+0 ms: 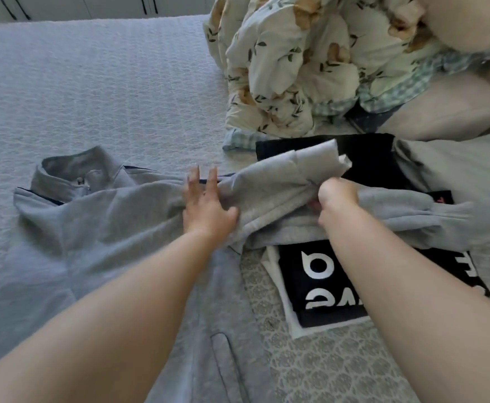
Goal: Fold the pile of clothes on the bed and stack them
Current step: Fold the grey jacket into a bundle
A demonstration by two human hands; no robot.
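A grey zip-collar sweatshirt [98, 222] lies spread on the bed, collar to the far left, its right sleeve [270, 184] bunched across a stack of folded clothes. My left hand [208, 205] lies flat with straight fingers on the shoulder where the sleeve starts. My right hand [335, 199] grips the sleeve fabric in a fist and holds it above the stack. The stack holds a black garment with white letters [319, 283] on a white one [284, 309].
A crumpled floral quilt [310, 68] with a checked lining is heaped at the back right. A beige pillow [447, 112] and more grey cloth [456, 170] lie at the right. The pale textured bedspread [92, 82] stretches to the left and back.
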